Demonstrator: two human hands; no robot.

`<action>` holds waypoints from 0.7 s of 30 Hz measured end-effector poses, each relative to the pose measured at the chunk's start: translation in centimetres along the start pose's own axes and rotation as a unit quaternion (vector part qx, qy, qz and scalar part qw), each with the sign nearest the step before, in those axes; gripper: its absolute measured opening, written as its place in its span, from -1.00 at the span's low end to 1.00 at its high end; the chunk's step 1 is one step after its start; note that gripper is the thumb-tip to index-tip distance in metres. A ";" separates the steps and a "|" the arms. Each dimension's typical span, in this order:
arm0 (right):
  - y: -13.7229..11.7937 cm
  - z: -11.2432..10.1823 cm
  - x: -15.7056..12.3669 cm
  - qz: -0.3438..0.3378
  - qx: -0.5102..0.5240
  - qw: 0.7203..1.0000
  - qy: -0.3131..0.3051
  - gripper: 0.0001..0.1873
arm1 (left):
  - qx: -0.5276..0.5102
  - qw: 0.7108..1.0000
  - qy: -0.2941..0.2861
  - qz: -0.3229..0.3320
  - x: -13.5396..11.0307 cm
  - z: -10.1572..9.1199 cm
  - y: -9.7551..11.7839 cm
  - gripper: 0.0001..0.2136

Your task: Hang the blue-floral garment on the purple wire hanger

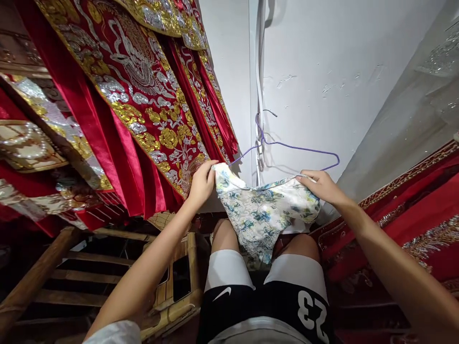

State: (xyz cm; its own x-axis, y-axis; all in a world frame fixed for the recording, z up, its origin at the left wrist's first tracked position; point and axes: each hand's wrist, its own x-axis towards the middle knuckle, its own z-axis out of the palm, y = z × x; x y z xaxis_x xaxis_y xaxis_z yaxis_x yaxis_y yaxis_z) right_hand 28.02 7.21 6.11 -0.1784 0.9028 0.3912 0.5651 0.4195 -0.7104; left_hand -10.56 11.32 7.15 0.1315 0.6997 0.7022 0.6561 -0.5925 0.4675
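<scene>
A white floral garment (260, 212) with blue and yellow print hangs in front of my knees. My left hand (202, 184) pinches its upper left corner. At the other side, my right hand (321, 185) grips the top edge between thumb and fingers. A purple wire hanger (297, 146) is just above the garment, its hook near the white strap on the wall. The hanger's left end passes behind the cloth near my left hand, and its right end shows bare above my right hand. Whether the hanger is inside the garment I cannot tell.
Red embroidered costumes (154, 95) with gold and silver sequins hang at the left. Red beaded fabric (430, 229) lies along the right side. A bamboo chair (190, 267) with a dark phone (181, 278) on it stands at lower left. The white wall (322, 86) rises ahead.
</scene>
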 end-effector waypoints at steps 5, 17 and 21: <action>-0.4 2.1 -0.2 0.010 0.057 0.998 -0.005 -0.51 | -0.062 0.994 -0.078 -0.045 3.5 2.4 2.8 -0.63; -0.3 -2.7 -1.4 -0.003 0.014 0.994 0.110 0.01 | 0.051 0.986 -0.108 0.115 5.4 2.1 3.4 -0.78; 0.6 -6.2 0.5 0.034 -0.011 0.991 0.125 -0.46 | 0.034 0.982 -0.133 0.126 6.0 1.4 2.8 -0.77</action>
State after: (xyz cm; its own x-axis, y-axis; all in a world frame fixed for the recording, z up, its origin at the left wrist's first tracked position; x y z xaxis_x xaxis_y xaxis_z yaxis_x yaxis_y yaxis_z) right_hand 33.31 7.31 9.47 0.0651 0.8762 0.4776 0.5873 0.3533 -0.7282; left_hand -6.91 14.38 11.95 0.4799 0.6192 0.6215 0.6250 -0.7384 0.2531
